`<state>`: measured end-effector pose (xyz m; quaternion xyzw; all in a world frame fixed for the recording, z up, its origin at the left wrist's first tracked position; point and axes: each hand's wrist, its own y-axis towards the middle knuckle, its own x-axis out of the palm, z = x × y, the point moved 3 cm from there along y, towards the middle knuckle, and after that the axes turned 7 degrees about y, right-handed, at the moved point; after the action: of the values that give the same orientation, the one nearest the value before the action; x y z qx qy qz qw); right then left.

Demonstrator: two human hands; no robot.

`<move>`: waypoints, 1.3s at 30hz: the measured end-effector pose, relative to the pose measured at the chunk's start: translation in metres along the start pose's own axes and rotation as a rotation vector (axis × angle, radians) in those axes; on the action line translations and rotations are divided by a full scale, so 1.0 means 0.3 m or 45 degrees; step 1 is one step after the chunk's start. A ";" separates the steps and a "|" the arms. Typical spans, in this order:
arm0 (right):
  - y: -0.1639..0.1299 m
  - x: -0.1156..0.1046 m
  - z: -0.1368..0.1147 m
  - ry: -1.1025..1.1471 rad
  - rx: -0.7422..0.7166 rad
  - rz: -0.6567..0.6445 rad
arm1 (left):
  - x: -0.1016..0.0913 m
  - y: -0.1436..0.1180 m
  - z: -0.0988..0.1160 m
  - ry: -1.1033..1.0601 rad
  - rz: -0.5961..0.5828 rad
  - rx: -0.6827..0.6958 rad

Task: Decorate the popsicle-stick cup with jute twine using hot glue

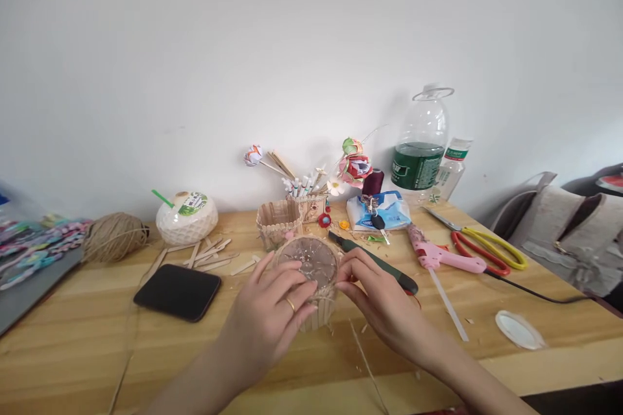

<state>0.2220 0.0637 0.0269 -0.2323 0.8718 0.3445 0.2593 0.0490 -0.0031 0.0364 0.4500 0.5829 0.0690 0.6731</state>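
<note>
A round container clad in wooden sticks (321, 314) stands on the table in front of me, its clear plastic round face turned up. Twine runs around it near the top edge. My left hand (272, 314) grips its left and front side, fingers bent over the edge, a ring on one finger. At the right edge my right hand (377, 292) pinches the twine, thumb and fingertips together, touching the container. A loose length of twine (363, 353) trails over the table towards me. The container's lower left side is hidden behind my left hand.
Behind stand a small stick basket (278, 217) and paper flowers (356, 168). To the right lie a green-handled tool (384, 262), a pink glue gun (442, 256) with its cord, and scissors (487, 249). A phone (178, 292), twine ball (114, 237) and wooden sticks (209, 253) lie left.
</note>
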 end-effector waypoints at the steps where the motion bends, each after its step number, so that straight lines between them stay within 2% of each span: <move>1: -0.013 -0.018 -0.005 -0.003 0.015 0.029 | 0.002 -0.004 0.002 0.003 0.005 -0.012; 6: -0.132 -0.202 -0.071 0.142 0.006 0.153 | 0.025 -0.022 0.013 0.006 -0.049 -0.072; 8: -0.188 -0.280 -0.073 0.160 -0.011 0.058 | 0.042 -0.037 0.016 0.014 -0.074 -0.078; 10: -0.235 -0.349 -0.019 -0.066 0.083 -0.016 | 0.057 -0.056 0.013 0.018 -0.050 -0.132; 13: -0.284 -0.445 0.151 -0.714 0.243 0.166 | 0.082 -0.092 -0.009 -0.094 0.030 -0.386; 14: -0.295 -0.461 0.222 -0.923 0.338 0.144 | 0.094 -0.105 -0.020 -0.169 0.033 -0.490; 16: -0.303 -0.467 0.353 -1.226 0.502 0.006 | 0.128 -0.132 -0.043 -0.344 0.009 -0.714; 17: -0.299 -0.462 0.400 -1.259 0.522 -0.008 | 0.147 -0.146 -0.054 -0.438 -0.004 -0.827; 19: -0.280 -0.437 0.463 -1.289 0.530 -0.049 | 0.185 -0.170 -0.070 -0.638 -0.034 -1.020; 21: -0.253 -0.406 0.489 -1.282 0.501 -0.080 | 0.215 -0.180 -0.073 -0.874 -0.077 -1.139; 24: -0.214 -0.373 0.500 -1.277 0.447 -0.113 | 0.226 -0.162 -0.057 -1.123 -0.146 -1.173; 27: -0.190 -0.364 0.508 -1.269 0.396 -0.102 | 0.211 -0.124 -0.037 -1.270 -0.151 -1.110; 34: -0.229 -0.389 0.525 -1.174 0.271 0.040 | 0.219 -0.123 -0.040 -1.360 -0.052 -1.119; 37: -0.252 -0.427 0.469 -1.107 0.223 0.113 | 0.228 -0.139 -0.046 -1.377 -0.031 -1.164; 39: -0.248 -0.464 0.382 -1.034 0.197 0.201 | 0.228 -0.143 -0.047 -1.382 -0.023 -1.188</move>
<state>0.4042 0.1293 0.0045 0.0101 0.7373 0.3605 0.5713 0.0399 0.0214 -0.0411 0.0813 0.0794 0.0717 0.9909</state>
